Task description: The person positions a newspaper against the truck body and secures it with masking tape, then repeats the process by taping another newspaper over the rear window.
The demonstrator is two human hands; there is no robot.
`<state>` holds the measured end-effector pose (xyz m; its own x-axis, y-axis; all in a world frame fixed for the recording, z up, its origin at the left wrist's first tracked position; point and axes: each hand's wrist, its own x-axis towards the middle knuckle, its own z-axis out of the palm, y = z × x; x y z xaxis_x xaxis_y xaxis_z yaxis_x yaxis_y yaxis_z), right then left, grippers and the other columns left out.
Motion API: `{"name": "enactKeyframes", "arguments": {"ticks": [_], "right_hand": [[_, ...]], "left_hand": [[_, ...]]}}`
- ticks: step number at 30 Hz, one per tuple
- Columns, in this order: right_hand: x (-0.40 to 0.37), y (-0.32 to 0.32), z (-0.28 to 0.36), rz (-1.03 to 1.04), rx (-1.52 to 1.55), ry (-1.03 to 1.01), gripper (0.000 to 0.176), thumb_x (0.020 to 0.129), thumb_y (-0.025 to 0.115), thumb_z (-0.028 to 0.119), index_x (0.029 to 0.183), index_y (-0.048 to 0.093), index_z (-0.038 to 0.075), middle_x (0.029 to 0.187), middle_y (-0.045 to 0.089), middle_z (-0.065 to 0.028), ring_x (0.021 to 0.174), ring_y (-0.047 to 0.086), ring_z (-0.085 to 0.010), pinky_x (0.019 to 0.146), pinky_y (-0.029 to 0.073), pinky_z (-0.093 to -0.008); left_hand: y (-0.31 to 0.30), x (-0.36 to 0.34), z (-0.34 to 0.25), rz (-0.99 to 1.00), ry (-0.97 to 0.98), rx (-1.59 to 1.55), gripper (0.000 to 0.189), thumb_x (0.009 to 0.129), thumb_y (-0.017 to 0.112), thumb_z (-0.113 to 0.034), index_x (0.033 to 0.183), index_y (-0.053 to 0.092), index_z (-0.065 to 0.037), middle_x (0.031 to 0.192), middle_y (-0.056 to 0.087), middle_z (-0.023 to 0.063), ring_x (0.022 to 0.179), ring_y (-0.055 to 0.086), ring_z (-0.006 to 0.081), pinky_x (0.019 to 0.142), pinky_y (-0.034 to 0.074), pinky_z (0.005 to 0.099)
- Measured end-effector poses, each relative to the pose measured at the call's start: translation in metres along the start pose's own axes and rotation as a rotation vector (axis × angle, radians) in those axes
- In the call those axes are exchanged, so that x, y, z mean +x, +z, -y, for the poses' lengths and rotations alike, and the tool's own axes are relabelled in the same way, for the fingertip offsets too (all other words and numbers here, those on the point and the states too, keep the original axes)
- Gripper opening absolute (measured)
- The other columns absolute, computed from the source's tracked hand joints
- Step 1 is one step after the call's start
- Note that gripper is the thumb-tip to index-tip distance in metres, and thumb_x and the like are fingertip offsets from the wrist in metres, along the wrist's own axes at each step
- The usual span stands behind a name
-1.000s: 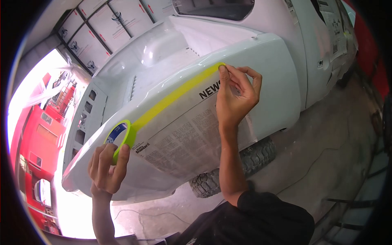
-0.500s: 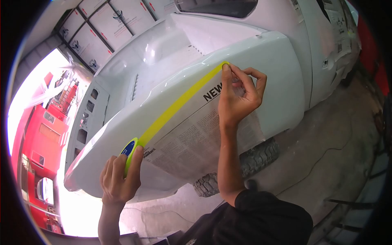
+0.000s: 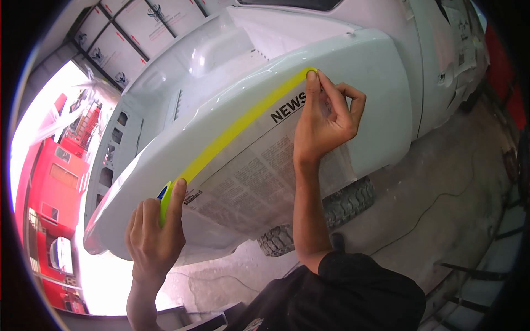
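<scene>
A bright yellow strip of masking tape (image 3: 240,122) runs along the upper edge of a newspaper sheet (image 3: 251,171) on the white pickup's bed side (image 3: 367,105). My left hand (image 3: 154,234) grips the tape roll (image 3: 165,201), its thumb at the spot where the strip leaves the roll. A bit of the roll's blue core shows; the fingers hide much of the rest. At the strip's other end, my right hand (image 3: 328,118) has its thumb and forefinger on the rounded yellow tip, with the remaining fingers curled. That hand covers part of the paper's headline.
Below the bed side is a knobby tire (image 3: 348,204). A dark cord (image 3: 414,226) crosses the concrete floor. The truck bed (image 3: 204,60) lies beyond the panel, with the cab at upper right. Red structures (image 3: 63,176) stand in bright light at left.
My left hand and the roll have shifted slightly left, and the roll has turned so less blue shows. The right hand sits slightly higher in view, still at the strip's end.
</scene>
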<state>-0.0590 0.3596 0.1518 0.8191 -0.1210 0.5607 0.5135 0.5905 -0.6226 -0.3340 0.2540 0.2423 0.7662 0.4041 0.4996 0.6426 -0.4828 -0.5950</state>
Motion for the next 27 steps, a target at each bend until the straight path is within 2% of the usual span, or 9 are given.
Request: {"name": "enactKeyframes", "arguments": {"ticks": [8,11,17,20,27], "right_hand": [[-0.001,0.003,-0.002,-0.001,-0.024,-0.011,0.016,0.083,0.086,0.002,0.098,0.083,0.006,0.095,0.053,-0.0029,0.075,0.054,-0.0125,0.062,0.051,-0.0265],[0.0,0.003,-0.003,-0.004,-0.035,0.0,0.017,0.082,0.086,0.002,0.098,0.083,0.006,0.095,0.053,-0.0028,0.076,0.054,-0.0132,0.062,0.05,-0.0272],[-0.001,0.003,-0.001,0.011,-0.035,0.012,0.016,0.084,0.085,0.003,0.099,0.082,0.004,0.094,0.052,-0.003,0.078,0.052,-0.0139,0.064,0.048,-0.0286],[-0.001,0.003,-0.002,0.019,-0.04,0.012,0.015,0.084,0.085,0.003,0.099,0.082,0.004,0.095,0.052,-0.0032,0.078,0.051,-0.0139,0.064,0.048,-0.0286],[-0.001,0.003,-0.002,0.024,-0.039,-0.001,0.015,0.085,0.084,0.003,0.1,0.082,0.002,0.095,0.052,-0.0037,0.079,0.052,-0.0139,0.064,0.048,-0.0284]], "left_hand": [[-0.002,0.005,-0.011,0.074,-0.05,0.104,0.056,0.081,0.074,0.006,0.133,0.072,-0.014,0.076,0.042,0.003,0.064,0.051,0.0158,0.059,0.049,0.0332],[-0.001,0.007,-0.012,0.064,-0.059,0.076,0.055,0.084,0.07,0.009,0.134,0.071,-0.013,0.075,0.042,0.0051,0.061,0.05,0.0179,0.056,0.046,0.0367],[0.003,0.006,-0.011,0.078,-0.066,0.078,0.055,0.086,0.07,0.006,0.136,0.07,-0.016,0.076,0.045,0.0054,0.063,0.054,0.0186,0.058,0.048,0.0375],[0.006,0.004,-0.012,0.099,-0.074,0.091,0.059,0.082,0.073,0.004,0.136,0.07,-0.019,0.078,0.046,0.0031,0.066,0.055,0.0164,0.063,0.053,0.0348],[0.008,0.005,-0.011,0.119,-0.068,0.084,0.058,0.083,0.073,0.003,0.136,0.069,-0.018,0.079,0.047,0.0033,0.067,0.055,0.0161,0.063,0.053,0.0343]]}}
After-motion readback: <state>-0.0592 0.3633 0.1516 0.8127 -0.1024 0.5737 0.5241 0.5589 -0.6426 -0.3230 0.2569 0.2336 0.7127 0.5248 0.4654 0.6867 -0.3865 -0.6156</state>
